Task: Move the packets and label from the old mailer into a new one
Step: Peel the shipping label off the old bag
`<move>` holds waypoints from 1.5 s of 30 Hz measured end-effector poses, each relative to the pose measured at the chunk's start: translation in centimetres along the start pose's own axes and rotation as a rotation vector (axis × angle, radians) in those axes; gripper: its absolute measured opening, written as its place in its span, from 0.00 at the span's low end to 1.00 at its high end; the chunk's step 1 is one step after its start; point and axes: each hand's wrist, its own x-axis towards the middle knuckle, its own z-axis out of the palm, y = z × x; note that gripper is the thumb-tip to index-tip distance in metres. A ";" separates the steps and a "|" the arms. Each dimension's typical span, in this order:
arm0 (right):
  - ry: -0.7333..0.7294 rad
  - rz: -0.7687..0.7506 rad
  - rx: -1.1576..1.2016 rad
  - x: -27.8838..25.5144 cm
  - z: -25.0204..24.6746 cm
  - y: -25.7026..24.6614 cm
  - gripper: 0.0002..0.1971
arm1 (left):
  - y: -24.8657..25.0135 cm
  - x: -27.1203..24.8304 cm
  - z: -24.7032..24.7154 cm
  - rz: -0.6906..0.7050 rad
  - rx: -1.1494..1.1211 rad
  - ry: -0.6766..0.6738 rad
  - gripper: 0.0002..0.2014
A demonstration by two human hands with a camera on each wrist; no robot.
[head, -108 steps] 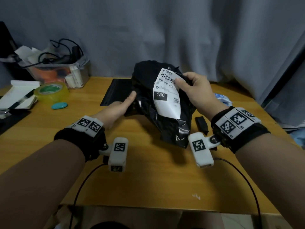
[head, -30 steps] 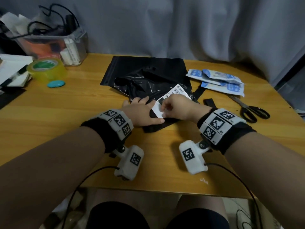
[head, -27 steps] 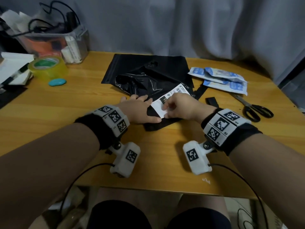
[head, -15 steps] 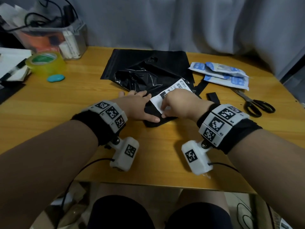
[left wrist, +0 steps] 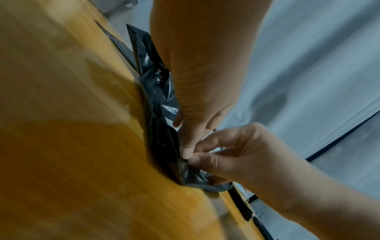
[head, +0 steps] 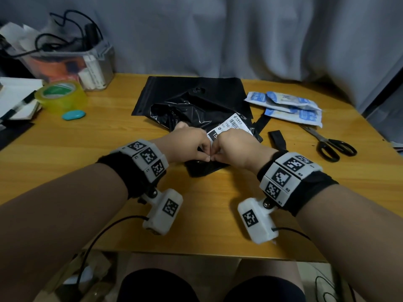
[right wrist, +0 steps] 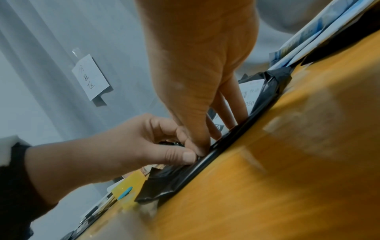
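Old mailer (head: pixel 205 118): crumpled glossy black plastic film, lying in the middle of the wooden table (head: pixel 91 149); its near corner is under both hands. This is the landmark for all that follows.
Left hand (head: pixel 187 144): on the near-left part of the old mailer; half a second ago its fingers lay flat pressing the film, now they are curled, thumb and forefinger pinching the black film at the label's near corner.
Right hand (head: pixel 235 147): on the near-right part of the old mailer, knuckles up, thumb tip meeting the left thumb; it pinches at the label's near corner, though whether paper has lifted free I cannot tell.
Change and meaning: both hands have closed in from holding-down to picking; I judge the peel of the label is only starting, and thin film may stretch or the paper tear.
Shipping label (head: pixel 231 127): white matte paper with barcode and a black block, stuck flat on the old mailer's top face, its far half showing beyond the hands.
New mailer (head: pixel 157 92): flat, smooth black rectangle under the old mailer's far side.
Packets (head: pixel 285 105): blue-and-white soft sachets, already out, right of the old mailer.
Scissors (head: pixel 327 142): black-handled, right of the old mailer, nearer than the packets.
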 end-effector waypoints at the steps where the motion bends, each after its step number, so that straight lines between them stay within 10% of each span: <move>1: 0.000 0.006 0.020 0.0 0.0 0.2 0.09 | 0.0 0.0 0.3 -0.012 -0.028 0.016 0.06; 34: 0.039 0.078 0.178 -0.1 0.8 2.2 0.05 | 0.2 0.6 0.7 0.119 0.133 0.020 0.08; 45: 0.029 0.080 0.085 0.2 0.6 0.8 0.10 | 0.8 0.4 1.4 -0.060 -0.042 0.081 0.05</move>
